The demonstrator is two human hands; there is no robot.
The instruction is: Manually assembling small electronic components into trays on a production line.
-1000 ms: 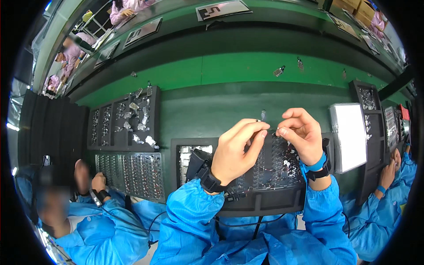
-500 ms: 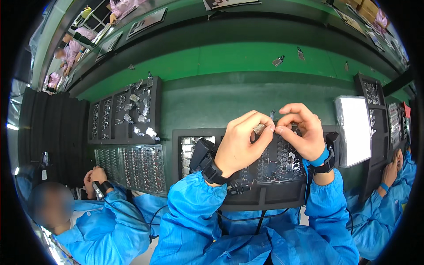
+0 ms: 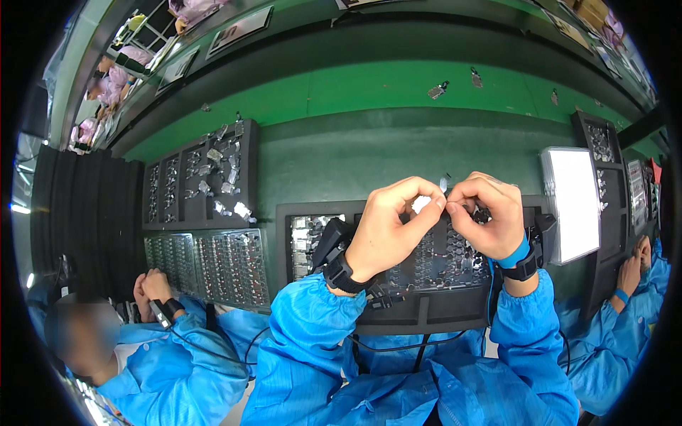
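Note:
My left hand [image 3: 392, 228] is closed in a pinch on a small shiny metal part [image 3: 420, 203], which glints between thumb and forefinger. Close against it, my right hand [image 3: 491, 216] is also pinched, its fingertips meeting those of the left. What the right fingers hold is too small to make out. A small pale piece [image 3: 444, 183] shows just beyond the fingertips; whether it is joined to the part I cannot tell. Both hands are over a black compartmented tray [image 3: 458, 312], filled with rows of small metal parts and partly hidden by my hands and wrists.
At left stand another black tray [image 3: 186, 206] of loose metal parts and clear blister trays [image 3: 231, 266]. A stack of clear trays with a white top [image 3: 574, 206] lies at right. Loose parts [image 3: 438, 90] lie on the green surface beyond. Co-workers' hands [image 3: 155, 290] are at both sides.
My right hand's fingers have curled in from a more spread pose to a pinch at the left fingertips. The metal part in my left hand has turned and catches more light.

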